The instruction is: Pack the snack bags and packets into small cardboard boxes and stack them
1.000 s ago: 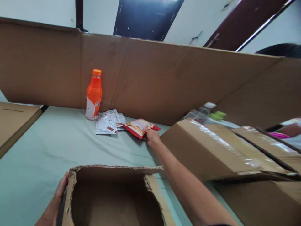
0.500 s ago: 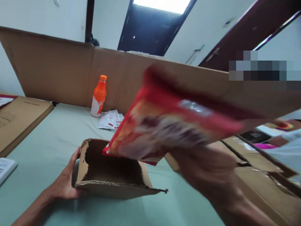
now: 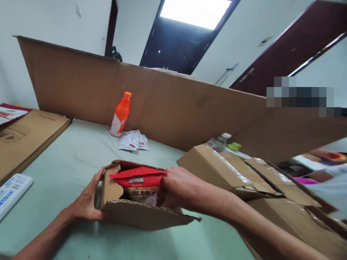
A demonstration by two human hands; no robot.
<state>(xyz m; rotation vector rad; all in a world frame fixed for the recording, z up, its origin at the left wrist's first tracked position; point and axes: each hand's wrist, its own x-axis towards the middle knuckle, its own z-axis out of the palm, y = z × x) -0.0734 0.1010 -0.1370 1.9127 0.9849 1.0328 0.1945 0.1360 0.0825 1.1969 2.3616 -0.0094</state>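
A small open cardboard box (image 3: pixel 143 216) with torn edges stands on the green cloth. My left hand (image 3: pixel 88 198) grips its left end, thumb in front and fingers behind. Inside the box's mouth sits a red snack bag (image 3: pixel 141 178) with pale printing, its upper part showing above the front wall. My right hand (image 3: pixel 179 186) is closed on the bag's right side, partly down in the box. The bag's lower part and my right fingertips are hidden by the box.
An orange bottle (image 3: pixel 120 115) and white sachets (image 3: pixel 131 140) lie ahead by a tall cardboard wall (image 3: pixel 176 104). Larger cardboard boxes (image 3: pixel 211 162) are at right, with a clear bottle (image 3: pixel 219 141) behind. At left are a flat carton (image 3: pixel 35 133) and a white slab-like pack (image 3: pixel 15 193).
The red bag has come down and left from above the table into the box, with my right hand on it. My left hand stays on the box.
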